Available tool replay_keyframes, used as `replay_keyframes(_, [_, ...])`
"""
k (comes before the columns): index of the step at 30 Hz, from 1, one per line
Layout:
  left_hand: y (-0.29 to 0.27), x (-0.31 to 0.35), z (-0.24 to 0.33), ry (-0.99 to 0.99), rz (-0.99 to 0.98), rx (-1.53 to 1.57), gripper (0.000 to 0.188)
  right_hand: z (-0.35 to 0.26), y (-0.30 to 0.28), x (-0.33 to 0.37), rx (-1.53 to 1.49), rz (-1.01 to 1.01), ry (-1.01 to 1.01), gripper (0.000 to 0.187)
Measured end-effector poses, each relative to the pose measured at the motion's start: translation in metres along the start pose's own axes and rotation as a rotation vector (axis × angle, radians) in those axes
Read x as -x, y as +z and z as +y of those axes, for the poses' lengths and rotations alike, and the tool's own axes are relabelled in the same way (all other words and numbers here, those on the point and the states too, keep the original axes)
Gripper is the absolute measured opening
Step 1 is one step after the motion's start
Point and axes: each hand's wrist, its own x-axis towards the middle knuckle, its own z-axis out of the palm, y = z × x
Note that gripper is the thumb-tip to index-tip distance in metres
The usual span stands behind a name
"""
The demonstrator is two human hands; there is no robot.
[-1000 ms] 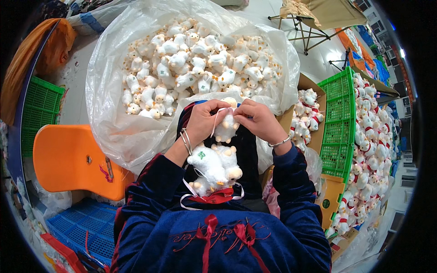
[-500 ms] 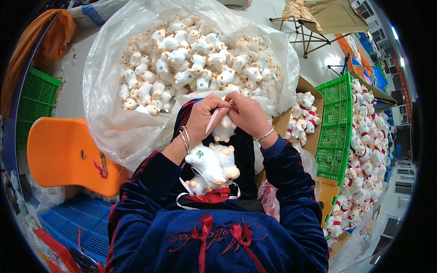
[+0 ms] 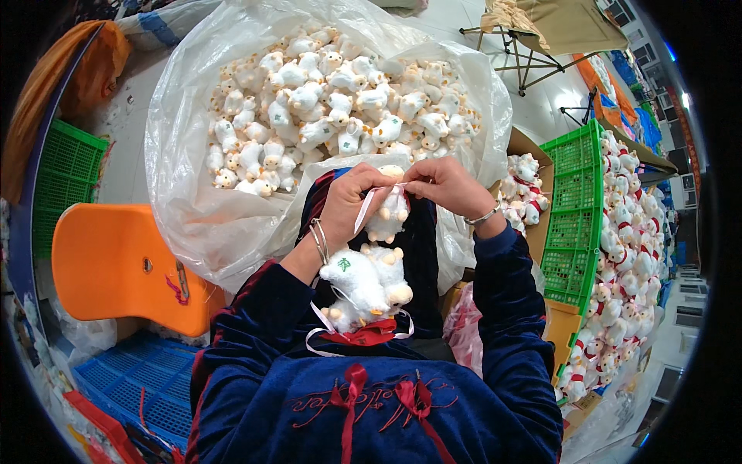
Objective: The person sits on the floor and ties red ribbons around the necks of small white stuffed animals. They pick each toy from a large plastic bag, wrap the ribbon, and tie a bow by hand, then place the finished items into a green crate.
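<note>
Above my lap, a small white plush toy (image 3: pixel 386 223) hangs upright between my hands, a pale ribbon (image 3: pixel 365 212) at its neck. My left hand (image 3: pixel 352 203) is closed, pinching the ribbon at the toy's neck; one ribbon end hangs past its fingers. My right hand (image 3: pixel 452 187) is closed in a pinch at the ribbon's other side, a little to the right of the toy. Nearer to me, several more white plush toys (image 3: pixel 355 280) rest on my lap, one with a green mark. Beside them lie a red piece of cloth (image 3: pixel 362 334) and a loose pale ribbon loop (image 3: pixel 313 340).
A big clear plastic bag (image 3: pixel 174 147) heaped with white plush toys lies ahead. On the left are an orange chair (image 3: pixel 100 259) and a blue crate (image 3: pixel 143 379). At right, a cardboard box (image 3: pixel 541 197) and a green crate (image 3: pixel 572 224) stand beside plush toys with red neckbands (image 3: pixel 618 271).
My right hand has moved right, away from my left hand, drawing the ribbon outward. More of the toy at my hands now shows. The toys on my lap stay put.
</note>
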Motion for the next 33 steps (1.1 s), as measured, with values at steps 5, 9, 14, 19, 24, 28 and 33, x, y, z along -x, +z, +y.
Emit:
replay_keyframes(5, [-0.007,0.006,0.009,-0.018,-0.023,-0.053,0.015,0.02,-0.001,0.001,-0.08,0.055,-0.053,0.021])
replay_keyframes(9, [-0.02,0.017,0.003,0.008,-0.019,-0.154,0.012,0.037,-0.008,0.011,0.119,0.012,-0.013,0.021])
replay_keyframes(14, [-0.017,0.017,0.01,-0.06,-0.021,-0.163,0.011,0.036,0.016,0.012,-0.415,0.262,-0.145,0.028])
replay_keyframes(19, [-0.016,0.017,0.015,-0.101,-0.045,-0.189,0.008,0.011,0.035,0.007,-0.875,0.187,-0.125,0.032])
replay_keyframes(24, [-0.017,0.015,0.008,-0.045,-0.038,-0.179,0.008,0.035,0.042,-0.004,-0.556,0.271,-0.141,0.031])
replay_keyframes(28, [-0.017,0.015,0.007,-0.11,-0.009,-0.109,0.008,0.013,0.048,0.005,-0.041,0.326,-0.173,0.028])
replay_keyframes(33, [-0.014,0.011,0.012,-0.007,-0.028,-0.067,0.012,0.001,0.059,0.004,-0.069,0.366,-0.153,0.02])
